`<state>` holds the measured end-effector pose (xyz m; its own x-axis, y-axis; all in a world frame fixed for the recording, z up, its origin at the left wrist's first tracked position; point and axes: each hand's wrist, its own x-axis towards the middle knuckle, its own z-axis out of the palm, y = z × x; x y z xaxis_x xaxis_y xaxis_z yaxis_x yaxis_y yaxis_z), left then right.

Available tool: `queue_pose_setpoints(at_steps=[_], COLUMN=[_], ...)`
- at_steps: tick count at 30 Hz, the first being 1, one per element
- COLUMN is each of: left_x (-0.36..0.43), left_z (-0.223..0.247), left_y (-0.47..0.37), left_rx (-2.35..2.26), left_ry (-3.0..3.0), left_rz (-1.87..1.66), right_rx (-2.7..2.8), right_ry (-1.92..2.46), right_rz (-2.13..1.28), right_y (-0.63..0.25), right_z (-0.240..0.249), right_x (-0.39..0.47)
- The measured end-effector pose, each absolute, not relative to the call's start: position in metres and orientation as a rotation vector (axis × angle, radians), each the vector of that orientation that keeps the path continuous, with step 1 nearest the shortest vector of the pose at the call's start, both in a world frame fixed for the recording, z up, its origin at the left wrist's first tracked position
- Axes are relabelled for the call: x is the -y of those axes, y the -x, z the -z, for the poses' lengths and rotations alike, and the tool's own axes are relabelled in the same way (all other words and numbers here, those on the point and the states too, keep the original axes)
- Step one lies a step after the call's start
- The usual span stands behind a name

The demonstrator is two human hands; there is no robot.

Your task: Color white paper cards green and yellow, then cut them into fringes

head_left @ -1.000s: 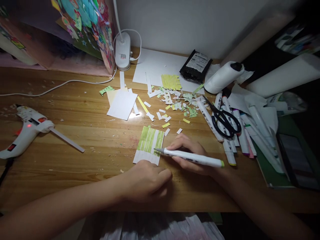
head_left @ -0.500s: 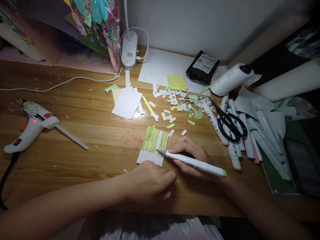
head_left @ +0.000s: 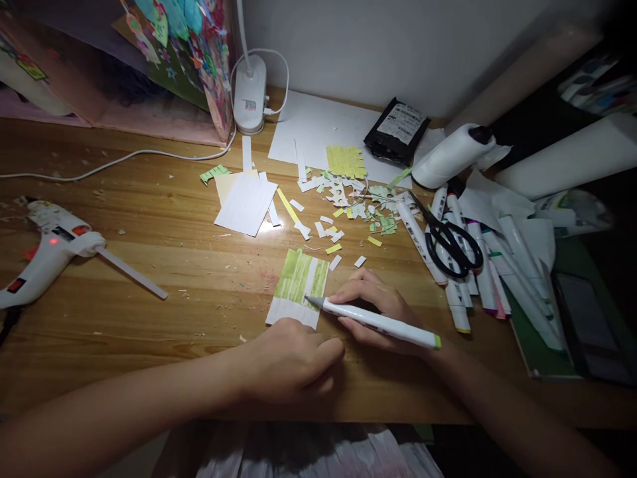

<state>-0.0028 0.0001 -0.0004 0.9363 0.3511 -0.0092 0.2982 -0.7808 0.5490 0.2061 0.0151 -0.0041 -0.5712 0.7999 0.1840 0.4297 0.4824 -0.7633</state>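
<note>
A white marker [head_left: 383, 322] with a green end is held in my right hand [head_left: 381, 302], its grey tip touching a small paper card [head_left: 293, 310]. Green stripes cover the upper part of the card, with a white gap among them; its lower strip is white. My left hand [head_left: 293, 358] lies curled at the card's bottom edge, knuckles up, fingers folded under. Whether those fingers pinch anything is hidden. Small white and yellow paper scraps [head_left: 333, 249] lie just above the card.
A glue gun [head_left: 54, 245] with a lit red light lies left. White sheets [head_left: 246, 204], a fringed yellow-green piece [head_left: 346, 161] and a black packet [head_left: 397, 131] are behind. Black-handled scissors [head_left: 452, 249] rest on several markers [head_left: 458, 307] at right, near a phone [head_left: 592, 325].
The whole view has shifted slightly, so things appear a little further left. The marker tip is still at the card, with the green stripes looking much the same.
</note>
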Motion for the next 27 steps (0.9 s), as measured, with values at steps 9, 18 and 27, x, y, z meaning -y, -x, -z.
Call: queue_pose_setpoints(at_steps=[9,18,27], left_x=[-0.0001,0.0004,0.0001], left_z=[0.0004,0.0001,0.0009], left_y=[0.0026,0.0026,0.0029], left_rx=[-0.450,-0.462,-0.457], left_ry=[-2.509,-2.509,-2.493], left_rz=[-0.122,-0.105,-0.089], right_rx=[2.179,2.123,2.072], right_ry=[1.064,1.135,1.242], right_rz=[-0.951,-0.958,-0.910], right_y=[-0.2053,-0.2060,-0.2038], right_z=[0.0022,0.0021,-0.0019], right_x=[-0.0155,-0.0157,-0.0186])
